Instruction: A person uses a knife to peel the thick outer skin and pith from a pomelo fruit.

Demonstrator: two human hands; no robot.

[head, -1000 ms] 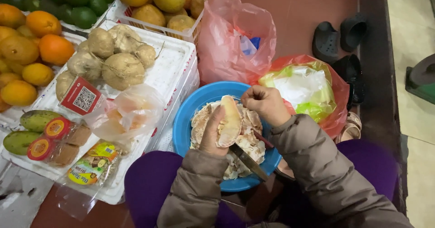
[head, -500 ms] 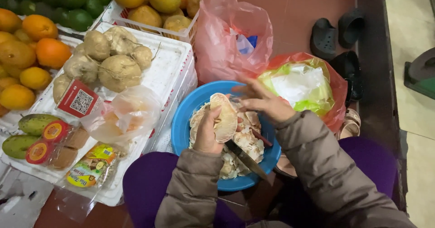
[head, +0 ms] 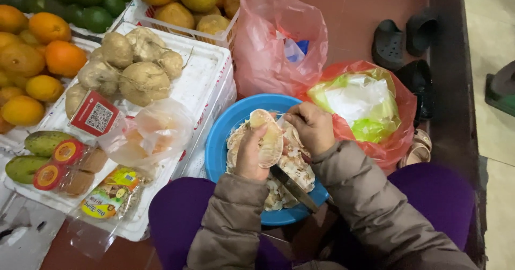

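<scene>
The left hand (head: 251, 157) holds a pale, round peeled fruit (head: 268, 141) over the blue bowl (head: 217, 141). The right hand (head: 311, 126) pinches the fruit's top edge, and a knife (head: 292, 187) sticks out just below it. Peels (head: 292, 165) fill the bowl under both hands, and a red bag (head: 399, 103) sits just right of the right hand.

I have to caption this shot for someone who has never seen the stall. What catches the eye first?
The bright blue bowl at centre, heaped with pale peelings, where the left hand holds a pale peeled fruit and the right hand works at its top. At upper left lie oranges beside brown tubers on a white tray.
</scene>
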